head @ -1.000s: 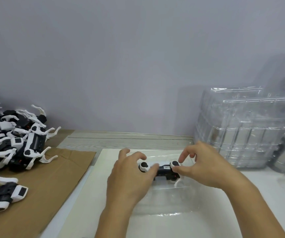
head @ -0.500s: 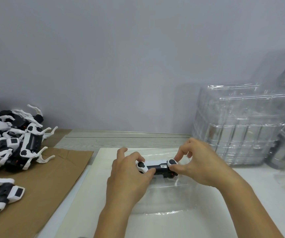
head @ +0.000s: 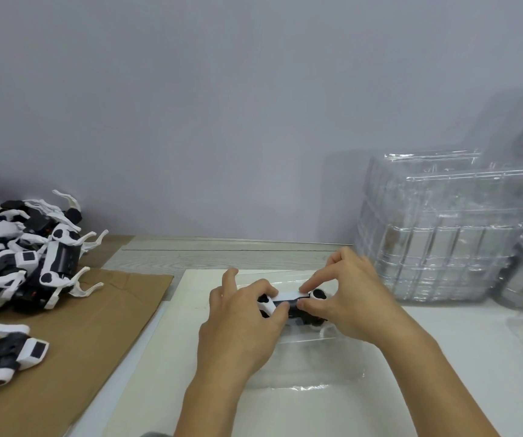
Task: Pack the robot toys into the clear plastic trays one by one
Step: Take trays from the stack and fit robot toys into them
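I have one robot toy (head: 291,305) gripped between both hands, low over the clear plastic tray (head: 310,361) that lies flat on the white board (head: 165,357) right in front of me. My left hand (head: 241,326) curls round the toy's left end, thumb and forefinger pinching the white joint there; my right hand (head: 348,298) pinches the right end, forefinger laid along the white top strip and thumb under the dark body. I judge the two-handed hold is there to keep the legs folded and the body level, so it drops square into the tray's moulded pocket rather than catching on the rim. The toy sits between my fingertips, at about 1 o'clock from my left palm and 9 o'clock from my right palm, over the far half of the tray; whether it already touches the plastic I cannot tell.

The pile of unpacked robot toys (head: 24,257) waits at 9 o'clock on the brown cardboard (head: 96,326), within easy reach of my left hand for the next pick. The stack of empty clear trays (head: 443,234) stands at 2 o'clock against the wall, near my right hand, likely so that hand can pull the next one
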### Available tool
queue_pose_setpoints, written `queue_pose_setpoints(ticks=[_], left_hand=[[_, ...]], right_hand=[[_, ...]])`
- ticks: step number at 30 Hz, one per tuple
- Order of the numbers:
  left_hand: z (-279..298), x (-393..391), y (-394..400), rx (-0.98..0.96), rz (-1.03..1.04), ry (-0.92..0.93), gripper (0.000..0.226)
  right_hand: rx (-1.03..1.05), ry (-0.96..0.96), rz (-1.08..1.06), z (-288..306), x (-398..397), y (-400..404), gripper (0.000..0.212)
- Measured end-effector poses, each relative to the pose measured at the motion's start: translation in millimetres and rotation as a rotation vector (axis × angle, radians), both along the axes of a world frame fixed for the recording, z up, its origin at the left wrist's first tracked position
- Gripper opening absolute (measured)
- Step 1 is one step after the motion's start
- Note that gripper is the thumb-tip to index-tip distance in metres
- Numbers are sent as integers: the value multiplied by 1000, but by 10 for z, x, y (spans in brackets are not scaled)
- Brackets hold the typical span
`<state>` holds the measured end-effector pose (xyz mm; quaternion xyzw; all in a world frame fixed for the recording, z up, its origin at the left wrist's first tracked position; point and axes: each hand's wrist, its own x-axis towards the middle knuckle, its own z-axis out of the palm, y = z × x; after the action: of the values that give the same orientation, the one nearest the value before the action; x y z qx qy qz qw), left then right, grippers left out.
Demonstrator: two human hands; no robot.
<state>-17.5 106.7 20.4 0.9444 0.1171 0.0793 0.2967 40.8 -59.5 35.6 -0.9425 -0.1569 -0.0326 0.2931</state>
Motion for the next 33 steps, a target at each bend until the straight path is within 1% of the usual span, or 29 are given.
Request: queue_pose_setpoints(ticks=[2,4,6,8,10,13,14,16,18,22,27,30,33], left_hand=[[-5,2,25,-58,-15,-18,13],[3,0,65,-176,-33,-76,14],[15,3,135,-346,-48,-153,25],[10,3,237,-539,-32,-178,42],[-20,-4,344,-676,28,-121,50],[-72,-4,410,-716,88,-45,43],[-75,-9,407,-743,102,-41,42],[-68,-13,397,-798,118,-61,41],[-62,-6,411,-815,121,-117,35],[-16,-15,421,-846,76,-234,36],[23,-37,439,-814,27,-257,38],[54,-55,462,-725,13,-209,37],[77,-69,421,-518,-9,-126,39]], right_hand=[[-18,10,14,-2,4,-4,17],[39,38,44,-2,8,-44,14],[204,76,45,16,8,-110,13],[330,111,23,16,27,-200,20],[336,177,1,-5,62,-284,33],[233,275,-4,-48,83,-340,54],[217,278,-2,-63,86,-334,58],[255,262,-4,-74,80,-321,59],[340,250,1,-78,78,-315,55],[550,190,29,-59,82,-323,45],[635,181,54,-64,90,-355,44],[633,194,50,-102,108,-346,38],[602,194,17,-161,126,-312,31]])
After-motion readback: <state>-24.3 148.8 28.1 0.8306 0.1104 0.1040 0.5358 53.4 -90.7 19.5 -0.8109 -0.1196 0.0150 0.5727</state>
